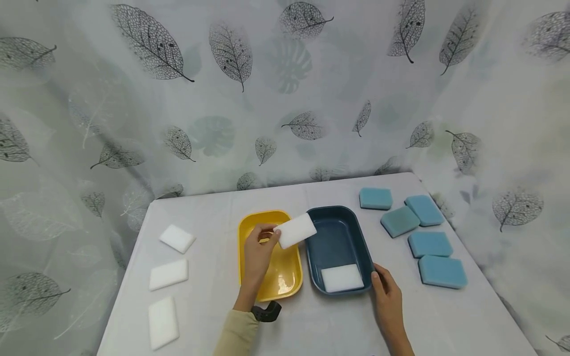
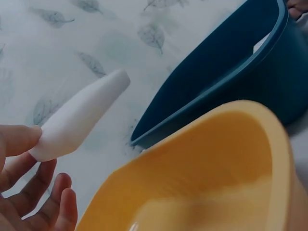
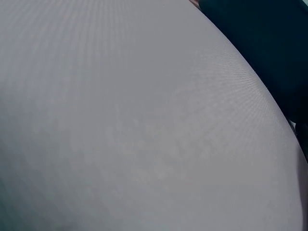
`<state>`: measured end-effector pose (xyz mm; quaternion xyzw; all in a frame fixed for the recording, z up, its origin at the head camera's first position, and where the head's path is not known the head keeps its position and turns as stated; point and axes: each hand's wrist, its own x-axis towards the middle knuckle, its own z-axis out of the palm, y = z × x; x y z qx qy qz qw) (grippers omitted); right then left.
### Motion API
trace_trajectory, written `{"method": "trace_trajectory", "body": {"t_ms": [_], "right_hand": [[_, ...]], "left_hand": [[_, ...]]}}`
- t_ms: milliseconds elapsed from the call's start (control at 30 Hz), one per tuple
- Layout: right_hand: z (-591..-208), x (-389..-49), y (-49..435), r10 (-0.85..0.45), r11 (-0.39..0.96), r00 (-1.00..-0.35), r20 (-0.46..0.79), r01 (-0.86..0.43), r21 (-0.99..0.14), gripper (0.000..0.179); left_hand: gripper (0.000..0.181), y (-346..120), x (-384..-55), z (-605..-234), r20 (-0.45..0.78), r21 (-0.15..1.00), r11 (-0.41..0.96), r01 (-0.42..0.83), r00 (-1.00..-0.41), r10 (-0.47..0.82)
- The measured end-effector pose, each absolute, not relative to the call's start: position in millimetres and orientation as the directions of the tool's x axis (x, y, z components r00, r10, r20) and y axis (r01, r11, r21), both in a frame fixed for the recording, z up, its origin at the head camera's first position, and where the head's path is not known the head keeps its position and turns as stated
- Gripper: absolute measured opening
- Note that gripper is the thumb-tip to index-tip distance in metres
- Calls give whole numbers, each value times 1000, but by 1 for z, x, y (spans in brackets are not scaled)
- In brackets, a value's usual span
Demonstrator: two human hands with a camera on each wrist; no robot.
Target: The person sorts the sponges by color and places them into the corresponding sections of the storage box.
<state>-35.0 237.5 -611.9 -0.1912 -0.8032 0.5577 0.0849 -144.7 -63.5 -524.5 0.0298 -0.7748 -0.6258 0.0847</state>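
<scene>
My left hand (image 1: 260,249) pinches one end of a white sponge (image 1: 297,230) and holds it in the air over the gap between the yellow tray (image 1: 249,227) and the dark blue tray (image 1: 343,217). In the left wrist view the same white sponge (image 2: 79,118) sticks out from my fingers (image 2: 19,139), with the yellow tray (image 2: 216,163) and the blue tray (image 2: 231,62) behind it. A second white sponge (image 1: 342,278) lies in the blue tray's near end. My right hand (image 1: 385,289) rests against that tray's near right corner. The right wrist view shows mostly the table cloth.
Three white sponges (image 1: 168,274) lie in a column on the table's left side. Several blue sponges (image 1: 429,243) lie on the right side. A leaf-patterned curtain (image 1: 285,99) closes in the table at the back and both sides.
</scene>
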Motion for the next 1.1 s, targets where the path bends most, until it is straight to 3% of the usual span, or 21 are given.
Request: {"method": "trace_trajectory", "body": {"t_ms": [500,933,1100], "right_hand": [[-612,-34,238,386,315,-920,-66,199,-928,51],[-615,-33,241,403,315,-914,-56,196,-929,52],[-616,-34,240,388,307,-919,-68,198,-931,54]], "left_hand": [[19,-24,-158,-521,93,897,432,94,-995,25],[16,-5,-167,-513,98,764,596,248,-957,274],[19,1,-173,-509,84,642,681,353,-915,395]]}}
